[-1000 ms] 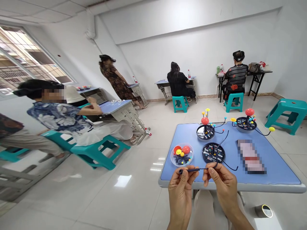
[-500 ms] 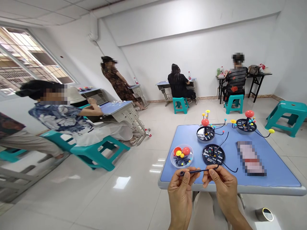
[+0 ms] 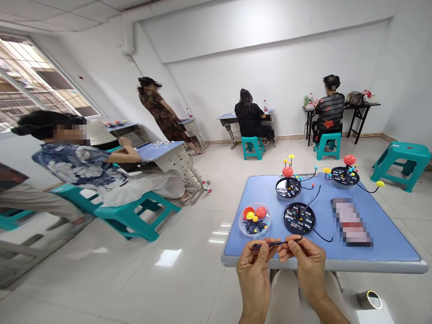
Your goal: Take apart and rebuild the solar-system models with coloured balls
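Above the front edge of the blue desk, my left hand [image 3: 257,265] pinches a dark plastic rod [image 3: 275,244] near its ringed end. Fingers of my right hand [image 3: 305,256] are closed on the rod's other end, close to my left fingertips. Just beyond my hands lies a round black base [image 3: 299,218] with a centre post and thin curved arms. A clear round tub [image 3: 254,220] to its left holds red and yellow balls and small dark curved pieces. Two planet models [image 3: 288,182] with red balls and coloured beads stand farther back.
A phone-like slab [image 3: 351,222], blurred out, lies on the right of the desk [image 3: 388,252]. A roll of tape [image 3: 369,299] is on the floor at lower right. Green stools [image 3: 401,164] and several people at other desks are around the room.
My right hand has moved a little left, closer to my left hand, with the rod still held in both. The view has shifted slightly.
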A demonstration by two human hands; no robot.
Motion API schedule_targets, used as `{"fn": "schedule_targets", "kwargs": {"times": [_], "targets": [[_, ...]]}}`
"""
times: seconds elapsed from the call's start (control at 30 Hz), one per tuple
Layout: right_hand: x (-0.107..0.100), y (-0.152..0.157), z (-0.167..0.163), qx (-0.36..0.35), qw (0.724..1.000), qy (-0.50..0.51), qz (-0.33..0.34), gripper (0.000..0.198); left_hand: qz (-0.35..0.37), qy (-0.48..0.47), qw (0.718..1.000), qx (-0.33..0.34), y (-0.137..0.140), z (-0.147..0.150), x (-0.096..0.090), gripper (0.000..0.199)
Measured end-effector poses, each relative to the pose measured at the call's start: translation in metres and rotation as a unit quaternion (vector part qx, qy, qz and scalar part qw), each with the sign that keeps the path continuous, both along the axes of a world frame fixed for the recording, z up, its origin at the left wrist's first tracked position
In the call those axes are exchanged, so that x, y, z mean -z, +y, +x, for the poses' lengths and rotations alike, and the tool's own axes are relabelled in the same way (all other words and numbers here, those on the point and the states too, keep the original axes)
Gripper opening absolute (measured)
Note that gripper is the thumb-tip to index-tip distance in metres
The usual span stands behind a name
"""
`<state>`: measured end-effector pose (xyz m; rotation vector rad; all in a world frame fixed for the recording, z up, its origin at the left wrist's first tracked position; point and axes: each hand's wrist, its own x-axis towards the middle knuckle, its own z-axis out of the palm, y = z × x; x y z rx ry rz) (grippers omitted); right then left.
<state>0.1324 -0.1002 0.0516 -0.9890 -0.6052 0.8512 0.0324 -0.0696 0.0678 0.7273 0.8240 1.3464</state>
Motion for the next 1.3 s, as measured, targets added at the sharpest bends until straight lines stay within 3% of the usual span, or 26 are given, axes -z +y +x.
{"fn": "schedule_targets", "kwargs": {"times": [0.1, 0.2, 0.27, 0.4, 0.47, 0.57, 0.77, 1.03, 1.3], "targets": [[0.008, -0.006, 0.002, 0.01, 0.999, -0.049, -0.003, 0.02, -0.014, 0.013, 0.999, 0.036, 0.005, 0.003, 0.003, 0.03], [0.013, -0.014, 0.007, 0.058, 0.977, -0.199, 0.04, 0.01, -0.021, 0.042, 0.994, 0.1, 0.019, 0.014, -0.001, 0.033], [0.014, -0.014, 0.012, 0.137, 0.928, -0.333, 0.091, 0.007, -0.004, 0.064, 0.989, 0.135, 0.031, 0.026, -0.005, 0.04], [0.013, -0.001, 0.022, 0.268, 0.799, -0.52, 0.141, 0.015, 0.052, 0.115, 0.974, 0.187, 0.057, 0.053, -0.012, 0.044], [0.013, 0.008, 0.027, 0.289, 0.76, -0.565, 0.135, 0.016, 0.065, 0.143, 0.962, 0.223, 0.07, 0.063, -0.013, 0.043], [0.014, 0.019, 0.032, 0.303, 0.729, -0.602, 0.116, 0.016, 0.072, 0.175, 0.944, 0.271, 0.085, 0.073, -0.012, 0.045], [0.023, 0.025, 0.036, 0.295, 0.718, -0.624, 0.09, 0.021, 0.062, 0.179, 0.927, 0.323, 0.098, 0.08, -0.006, 0.049], [0.021, 0.03, 0.037, 0.276, 0.726, -0.621, 0.102, 0.02, 0.032, 0.198, 0.928, 0.314, 0.099, 0.081, -0.008, 0.04], [0.025, 0.027, 0.036, 0.233, 0.731, -0.635, 0.089, 0.021, 0.007, 0.235, 0.917, 0.323, 0.098, 0.079, -0.013, 0.044]]}}
